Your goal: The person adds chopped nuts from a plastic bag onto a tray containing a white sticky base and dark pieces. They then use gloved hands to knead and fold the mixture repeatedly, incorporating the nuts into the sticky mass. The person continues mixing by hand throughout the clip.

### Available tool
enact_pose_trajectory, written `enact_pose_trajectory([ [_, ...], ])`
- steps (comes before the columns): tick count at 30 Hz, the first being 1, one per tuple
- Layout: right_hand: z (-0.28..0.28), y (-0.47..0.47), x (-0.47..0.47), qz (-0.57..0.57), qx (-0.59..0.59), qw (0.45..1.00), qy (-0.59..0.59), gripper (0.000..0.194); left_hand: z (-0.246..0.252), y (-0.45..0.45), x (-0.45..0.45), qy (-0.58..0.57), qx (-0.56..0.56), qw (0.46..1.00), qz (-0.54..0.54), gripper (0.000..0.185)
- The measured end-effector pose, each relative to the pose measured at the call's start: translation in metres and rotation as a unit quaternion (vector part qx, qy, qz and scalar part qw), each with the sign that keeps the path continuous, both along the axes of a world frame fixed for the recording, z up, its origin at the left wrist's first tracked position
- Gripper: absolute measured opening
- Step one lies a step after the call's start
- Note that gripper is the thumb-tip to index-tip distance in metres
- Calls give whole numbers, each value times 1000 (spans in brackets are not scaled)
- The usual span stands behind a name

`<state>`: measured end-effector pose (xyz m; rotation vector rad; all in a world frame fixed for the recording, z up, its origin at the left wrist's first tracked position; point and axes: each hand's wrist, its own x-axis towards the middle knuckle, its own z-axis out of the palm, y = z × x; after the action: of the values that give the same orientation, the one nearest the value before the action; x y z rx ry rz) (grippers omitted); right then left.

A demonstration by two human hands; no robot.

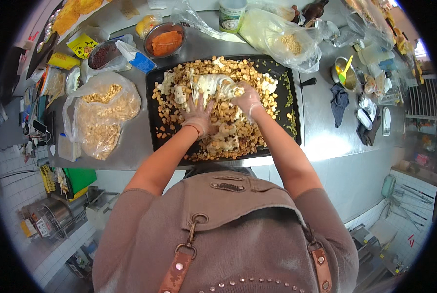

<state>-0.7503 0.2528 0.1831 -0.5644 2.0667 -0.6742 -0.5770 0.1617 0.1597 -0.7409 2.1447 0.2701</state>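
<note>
A large black baking tray [161,147] lies before me, heaped with small golden biscuit pieces [237,67]. Through the heap runs a stretchy white mass [212,85] that looks like melted marshmallow. Green pumpkin seeds [290,99] are scattered along the tray's right side. My left hand [198,119], in a clear plastic glove, presses on the heap with its fingers spread. Also gloved, my right hand [248,99] has its fingers closed on the right end of the white mass, which is pulled into folds. Its fingertips are partly hidden by the mix.
Left of the tray sits a clear bag of biscuit pieces [101,128]. Behind stand a metal bowl of orange food [166,41], a bowl of dark red bits [103,56] and a plastic tub [232,16]. A bowl with a green brush [345,73] is at right.
</note>
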Motion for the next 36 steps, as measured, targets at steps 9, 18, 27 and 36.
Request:
enact_pose_trajectory([
  [9,40,-23,70,105,-116,987,-41,63,-32,-2,11,-1,-7,997,-75,91],
  [18,69,-27,50,-16,-108,994,-8,63,-20,-18,121,296,10,955,-2,103],
  [27,18,-47,117,361,125,903,200,95,-64,-10,96,201,43,978,-42,89],
  [36,-21,-66,118,433,210,853,200,47,-118,-24,97,372,102,913,132,62],
])
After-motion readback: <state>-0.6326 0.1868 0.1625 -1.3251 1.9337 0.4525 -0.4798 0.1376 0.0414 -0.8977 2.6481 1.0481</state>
